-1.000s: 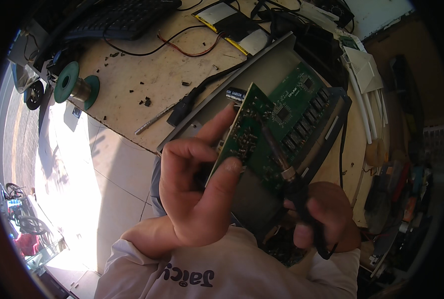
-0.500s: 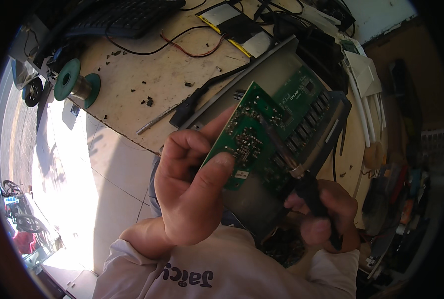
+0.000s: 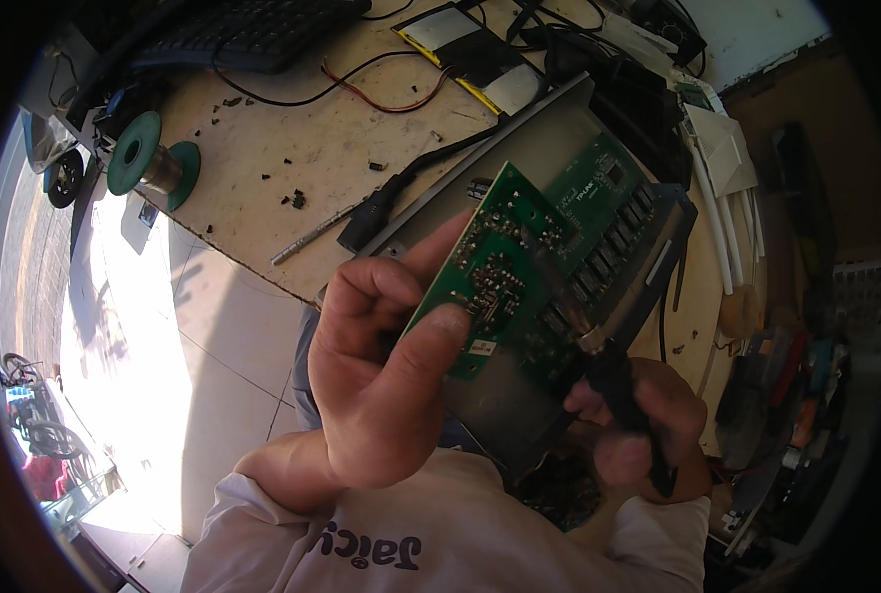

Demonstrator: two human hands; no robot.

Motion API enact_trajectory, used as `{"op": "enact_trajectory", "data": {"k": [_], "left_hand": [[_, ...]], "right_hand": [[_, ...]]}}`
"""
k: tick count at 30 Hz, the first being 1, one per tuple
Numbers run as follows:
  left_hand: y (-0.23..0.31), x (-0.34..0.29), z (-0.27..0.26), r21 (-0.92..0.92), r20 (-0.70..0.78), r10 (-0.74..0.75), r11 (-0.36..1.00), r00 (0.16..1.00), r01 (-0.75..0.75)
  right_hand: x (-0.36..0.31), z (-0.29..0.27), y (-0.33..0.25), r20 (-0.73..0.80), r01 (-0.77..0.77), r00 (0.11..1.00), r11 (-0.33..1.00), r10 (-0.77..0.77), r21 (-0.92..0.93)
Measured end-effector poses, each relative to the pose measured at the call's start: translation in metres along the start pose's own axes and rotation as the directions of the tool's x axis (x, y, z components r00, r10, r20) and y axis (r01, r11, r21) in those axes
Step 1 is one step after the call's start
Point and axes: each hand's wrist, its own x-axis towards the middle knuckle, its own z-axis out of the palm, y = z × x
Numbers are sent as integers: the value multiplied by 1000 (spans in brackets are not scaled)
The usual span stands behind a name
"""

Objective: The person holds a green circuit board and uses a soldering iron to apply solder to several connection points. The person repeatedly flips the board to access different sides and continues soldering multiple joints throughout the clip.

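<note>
My left hand (image 3: pixel 391 366) is closed on the lower left edge of a green circuit board (image 3: pixel 495 262), thumb on its soldered face and fingers behind. The board is held tilted, with many solder joints showing. My right hand (image 3: pixel 653 425) grips the black handle of a soldering iron (image 3: pixel 613 381). The iron's metal shaft points up and left, its tip at or close to the board's right part; whether they touch I cannot tell. Behind lies an opened metal case (image 3: pixel 440 232) with a larger green board (image 3: pixel 598 198) and a row of black ports inside.
A green spool of solder wire (image 3: pixel 154 163) stands at the table's left edge. Small dark scraps (image 3: pixel 297 200) lie scattered on the wooden table (image 3: pixel 252 148). A metal rod with a black grip (image 3: pixel 322 234) rests beside the case. A flat battery pack (image 3: pixel 470 59), a keyboard (image 3: pixel 243 35) and cables are farther back.
The circuit board and the soldering iron have shifted very slightly to the right. Both hands keep their holds.
</note>
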Motion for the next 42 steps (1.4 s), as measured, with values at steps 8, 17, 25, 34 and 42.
{"op": "enact_trajectory", "data": {"k": [8,17,25,34,42], "left_hand": [[-2,-1,0,-54,7,39,998,999,-38],[-4,-2,0,8,0,65,998,998,-65],[-7,-3,2,78,-7,111,991,994,-110],[-10,-4,3,81,-7,143,987,990,-142],[-14,-3,2,89,18,198,976,980,-199]], "right_hand": [[-3,-1,-8,12,-103,995,994,104,-46],[2,-3,-4,63,44,997,993,-37,-110],[4,-1,-4,55,86,995,986,-79,-140],[7,-2,-2,72,106,993,986,-98,-130],[7,-1,-2,71,111,992,985,-102,-135]]}}
